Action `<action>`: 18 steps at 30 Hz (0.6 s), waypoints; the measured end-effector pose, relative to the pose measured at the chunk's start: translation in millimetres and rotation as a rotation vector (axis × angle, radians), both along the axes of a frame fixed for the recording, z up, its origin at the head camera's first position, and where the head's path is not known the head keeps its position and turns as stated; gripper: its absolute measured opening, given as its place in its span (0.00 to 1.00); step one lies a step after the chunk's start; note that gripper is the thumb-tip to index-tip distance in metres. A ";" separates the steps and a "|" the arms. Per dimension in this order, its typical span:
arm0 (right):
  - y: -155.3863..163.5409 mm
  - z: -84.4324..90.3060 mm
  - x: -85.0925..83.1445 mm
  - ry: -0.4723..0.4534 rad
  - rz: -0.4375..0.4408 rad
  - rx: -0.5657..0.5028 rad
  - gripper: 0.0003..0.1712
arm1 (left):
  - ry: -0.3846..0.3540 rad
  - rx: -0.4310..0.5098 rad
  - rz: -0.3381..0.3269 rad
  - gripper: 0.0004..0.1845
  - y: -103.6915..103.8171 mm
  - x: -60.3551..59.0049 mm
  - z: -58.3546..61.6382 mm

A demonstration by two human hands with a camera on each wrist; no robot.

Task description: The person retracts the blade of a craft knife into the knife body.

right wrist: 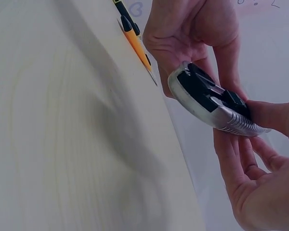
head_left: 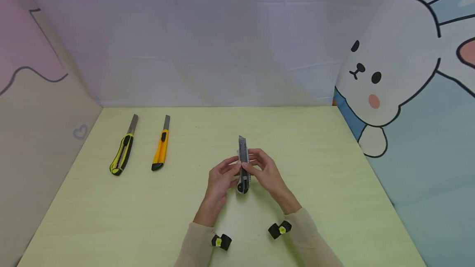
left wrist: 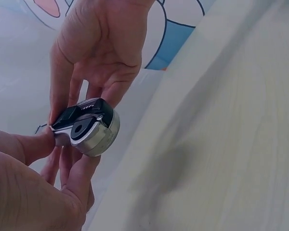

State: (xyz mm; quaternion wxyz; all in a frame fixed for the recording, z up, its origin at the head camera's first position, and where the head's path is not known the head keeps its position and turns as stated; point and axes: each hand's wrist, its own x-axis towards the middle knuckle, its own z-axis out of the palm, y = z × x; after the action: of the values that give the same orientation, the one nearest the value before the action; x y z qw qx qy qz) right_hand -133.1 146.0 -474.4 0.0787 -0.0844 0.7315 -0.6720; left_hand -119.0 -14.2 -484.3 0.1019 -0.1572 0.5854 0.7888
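A silver and black utility knife (head_left: 243, 166) is held above the middle of the pale green table (head_left: 148, 209), blade end pointing away from me. My left hand (head_left: 222, 174) pinches its left side and my right hand (head_left: 264, 169) pinches its right side. In the left wrist view the knife's rounded rear end (left wrist: 89, 127) shows between my thumb and fingers. The right wrist view shows the knife (right wrist: 209, 101) gripped by both hands, thumb on its ribbed edge.
Two more utility knives lie at the far left of the table: a yellow and black one (head_left: 123, 147) and an orange one (head_left: 161, 145), its body also in the right wrist view (right wrist: 135, 41). Fabric walls enclose the table on three sides.
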 end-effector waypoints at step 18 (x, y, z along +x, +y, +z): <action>5.3 -1.2 -1.0 0.010 0.076 0.033 0.27 | -0.008 0.003 0.010 0.18 0.0 -0.1 -1.1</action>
State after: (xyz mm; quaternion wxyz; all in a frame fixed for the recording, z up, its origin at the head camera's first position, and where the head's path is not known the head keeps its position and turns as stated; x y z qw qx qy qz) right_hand -134.1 151.3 -475.5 0.1019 -0.1144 0.7392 -0.6558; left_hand -119.0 -14.2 -485.4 0.1005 -0.1634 0.5830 0.7895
